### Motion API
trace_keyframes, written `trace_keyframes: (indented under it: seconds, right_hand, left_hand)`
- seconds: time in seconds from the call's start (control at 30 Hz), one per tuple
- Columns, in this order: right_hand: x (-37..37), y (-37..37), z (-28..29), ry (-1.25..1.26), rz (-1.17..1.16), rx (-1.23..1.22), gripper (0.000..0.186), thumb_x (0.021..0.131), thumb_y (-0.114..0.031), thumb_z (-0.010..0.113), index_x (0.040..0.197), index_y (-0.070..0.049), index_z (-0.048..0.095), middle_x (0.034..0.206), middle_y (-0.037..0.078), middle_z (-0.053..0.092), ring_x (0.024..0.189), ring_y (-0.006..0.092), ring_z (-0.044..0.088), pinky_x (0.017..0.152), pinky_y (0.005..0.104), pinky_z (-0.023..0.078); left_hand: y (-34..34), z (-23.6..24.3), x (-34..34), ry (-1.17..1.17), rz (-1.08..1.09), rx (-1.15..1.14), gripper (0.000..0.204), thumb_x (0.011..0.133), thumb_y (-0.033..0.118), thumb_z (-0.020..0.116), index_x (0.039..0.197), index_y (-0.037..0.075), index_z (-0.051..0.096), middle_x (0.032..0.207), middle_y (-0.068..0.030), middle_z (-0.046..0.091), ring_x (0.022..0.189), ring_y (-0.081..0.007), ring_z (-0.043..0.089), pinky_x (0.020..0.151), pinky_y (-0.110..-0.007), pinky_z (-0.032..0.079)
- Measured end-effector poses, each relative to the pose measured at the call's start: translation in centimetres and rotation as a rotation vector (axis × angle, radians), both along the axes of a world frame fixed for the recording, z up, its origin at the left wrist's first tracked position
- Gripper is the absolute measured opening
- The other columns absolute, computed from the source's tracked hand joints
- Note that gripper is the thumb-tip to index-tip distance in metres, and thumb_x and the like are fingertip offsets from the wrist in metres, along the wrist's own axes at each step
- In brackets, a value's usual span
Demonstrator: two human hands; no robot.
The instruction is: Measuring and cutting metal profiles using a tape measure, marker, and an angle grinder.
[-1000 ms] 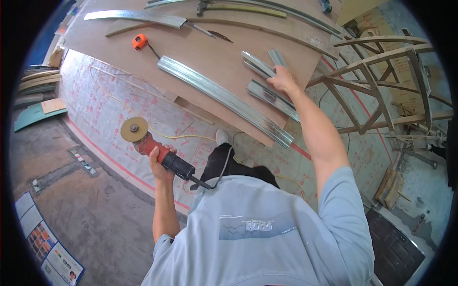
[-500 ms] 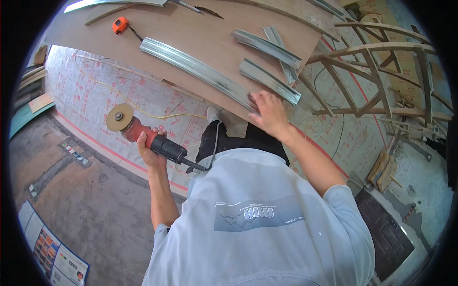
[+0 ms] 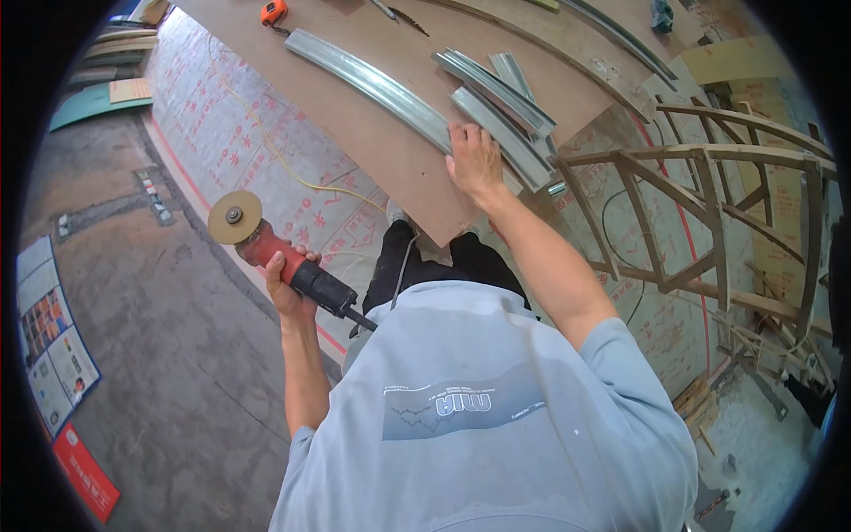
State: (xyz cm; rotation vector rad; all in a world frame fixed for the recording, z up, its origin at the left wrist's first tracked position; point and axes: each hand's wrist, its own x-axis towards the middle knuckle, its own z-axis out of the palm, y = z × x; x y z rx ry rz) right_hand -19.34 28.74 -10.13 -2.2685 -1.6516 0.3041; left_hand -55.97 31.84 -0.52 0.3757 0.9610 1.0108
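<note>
My left hand [image 3: 292, 279] is wrapped around the body of a red and black angle grinder [image 3: 288, 266]. Its tan cutting disc [image 3: 235, 217] points up and away to the left. My right hand [image 3: 476, 164] has its fingers over the near end of a long galvanized metal channel [image 3: 368, 84], which lies on the brown board [image 3: 408, 173]. Part of that end is hidden by the fingers. Just right of this hand lie shorter metal channels [image 3: 505, 133], some crossing over one another.
An orange tape measure [image 3: 274, 12] sits at the board's far left. To the right stands a curved wooden frame [image 3: 709, 213]. A yellow cord [image 3: 310, 183] runs over the printed floor sheeting [image 3: 257, 133]. Stacked boards [image 3: 111, 53] lie far left.
The long channel has moved farther onto the board, its near end now inside the edge, my right hand moving with it. The view has turned; the grinder stays in my left hand.
</note>
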Motion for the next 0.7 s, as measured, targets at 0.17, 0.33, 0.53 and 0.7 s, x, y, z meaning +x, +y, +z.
trace_keyframes:
  seconds: [0.17, 0.33, 0.53, 0.7]
  right_hand:
    - [2.9, -0.6, -0.1, 0.013, -0.009, 0.13, 0.056, 0.082, -0.018, 0.077, 0.132, -0.008, 0.054, 0.121, 0.015, 0.058, 0.113, 0.0361, 0.058, 0.094, 0.0482, 0.049]
    - [6.5, -1.7, 3.1, -0.064, 0.026, 0.259, 0.05, 0.086, -0.023, 0.075, 0.131, -0.009, 0.057, 0.124, 0.014, 0.059, 0.116, 0.0356, 0.057, 0.096, 0.0485, 0.048]
    - [12.2, 1.9, 2.2, 0.057, -0.138, 0.07, 0.04, 0.091, -0.026, 0.07, 0.125, -0.008, 0.061, 0.118, 0.02, 0.064, 0.111, 0.0398, 0.061, 0.094, 0.0486, 0.049]
    - [13.7, 3.1, 2.7, 0.202, -0.044, 0.012, 0.025, 0.092, -0.021, 0.066, 0.113, -0.007, 0.068, 0.102, 0.021, 0.07, 0.096, 0.0384, 0.067, 0.084, 0.0449, 0.053]
  left_hand:
    - [-3.1, 0.1, 0.3, -0.011, 0.08, -0.001, 0.044, 0.085, 0.025, 0.071, 0.118, 0.002, 0.053, 0.09, -0.0148, 0.065, 0.082, -0.0282, 0.065, 0.089, -0.043, 0.052]
    - [-3.2, 0.9, -0.1, -0.033, 0.097, 0.072, 0.046, 0.086, 0.027, 0.071, 0.121, 0.002, 0.053, 0.09, -0.0142, 0.064, 0.081, -0.0278, 0.065, 0.089, -0.044, 0.051]
    - [0.3, 1.4, 1.1, -0.098, 0.01, 0.193, 0.047, 0.09, 0.035, 0.067, 0.122, 0.003, 0.052, 0.091, -0.0138, 0.062, 0.084, -0.0259, 0.063, 0.091, -0.044, 0.049]
    - [2.5, 1.2, 1.9, -0.267, -0.036, 0.183, 0.046, 0.09, 0.034, 0.067, 0.121, 0.002, 0.054, 0.096, -0.0129, 0.062, 0.089, -0.0253, 0.063, 0.092, -0.044, 0.049]
